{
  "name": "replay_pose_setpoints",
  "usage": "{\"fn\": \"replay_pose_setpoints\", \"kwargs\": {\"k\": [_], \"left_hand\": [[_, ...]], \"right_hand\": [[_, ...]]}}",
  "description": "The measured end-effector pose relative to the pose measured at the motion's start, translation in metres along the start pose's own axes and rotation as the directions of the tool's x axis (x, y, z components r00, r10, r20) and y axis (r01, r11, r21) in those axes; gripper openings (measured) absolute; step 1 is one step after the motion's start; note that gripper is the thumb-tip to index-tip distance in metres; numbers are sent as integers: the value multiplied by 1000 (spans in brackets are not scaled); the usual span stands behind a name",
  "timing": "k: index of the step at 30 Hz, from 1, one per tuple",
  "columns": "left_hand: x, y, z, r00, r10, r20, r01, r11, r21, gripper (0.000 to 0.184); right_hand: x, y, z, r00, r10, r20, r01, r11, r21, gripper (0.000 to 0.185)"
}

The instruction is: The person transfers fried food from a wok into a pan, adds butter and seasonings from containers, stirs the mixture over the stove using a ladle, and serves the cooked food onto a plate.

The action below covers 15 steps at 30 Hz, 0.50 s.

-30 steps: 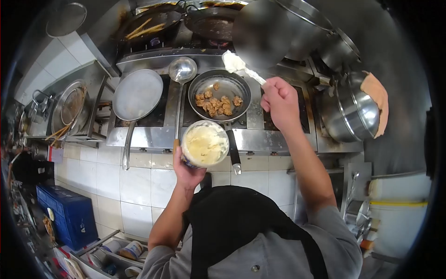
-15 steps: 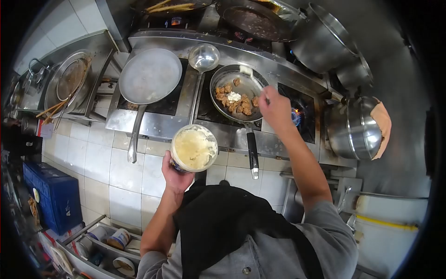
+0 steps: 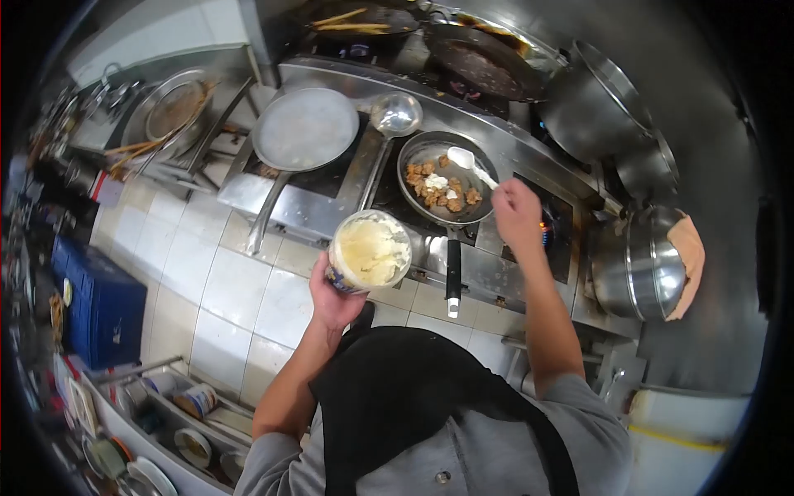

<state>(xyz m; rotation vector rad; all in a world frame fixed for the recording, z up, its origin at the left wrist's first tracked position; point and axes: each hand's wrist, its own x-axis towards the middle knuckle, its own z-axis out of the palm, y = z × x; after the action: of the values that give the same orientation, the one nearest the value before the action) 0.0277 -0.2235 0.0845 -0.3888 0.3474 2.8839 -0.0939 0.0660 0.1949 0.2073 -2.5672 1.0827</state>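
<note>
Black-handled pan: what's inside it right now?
Browned chunks, with white dollops on some. A white-coated utensil, held by the right hand, extends over the pan. The pan's surface beneath the chunks is covered, so I can't see it.

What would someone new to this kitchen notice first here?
Probably the tub of pale, creamy spread in the left hand. Next, the dark pan on the stove, holding browned chunks and a white dollop, with a white-tipped utensil in the right hand over it. A broad, pale pan sits further left.
</note>
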Motion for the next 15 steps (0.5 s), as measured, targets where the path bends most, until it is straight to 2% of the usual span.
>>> {"fn": "replay_pose_setpoints", "kwargs": {"k": [1,2,4,5,7,8,10,11,15], "left_hand": [[-2,-4,-2,1000,17,-9,-17,1000,17,66],[-7,-6,-2,999,47,-22,-46,999,16,66],[-15,-12,-1,996,90,3,-90,995,30,66],[-22,-16,2,992,129,-10,-129,991,31,66],[-35,-20,-1,988,158,-1,-157,987,32,66],[-40,-21,-2,985,169,27,-170,985,33,66],[-49,-25,-3,979,201,11,-202,978,46,67],[-53,-27,-4,975,221,10,-221,973,58,67],[-65,-30,-8,974,228,6,-228,973,37,67]], "right_hand": [[-5,-20,-11,992,97,79,-108,984,144,8],[-12,-39,-22,992,81,102,-97,982,160,8],[-25,-73,-43,904,134,407,-267,919,290,11],[-29,-90,-51,897,120,426,-264,918,297,11],[-40,-117,-58,771,-79,632,66,997,45,12],[-45,-118,-52,761,-88,642,69,996,56,12],[-55,-111,-38,589,-110,801,114,992,53,14],[-60,-100,-27,560,-253,789,156,967,199,14],[-72,-96,-16,483,-242,841,38,966,257,15]]}}
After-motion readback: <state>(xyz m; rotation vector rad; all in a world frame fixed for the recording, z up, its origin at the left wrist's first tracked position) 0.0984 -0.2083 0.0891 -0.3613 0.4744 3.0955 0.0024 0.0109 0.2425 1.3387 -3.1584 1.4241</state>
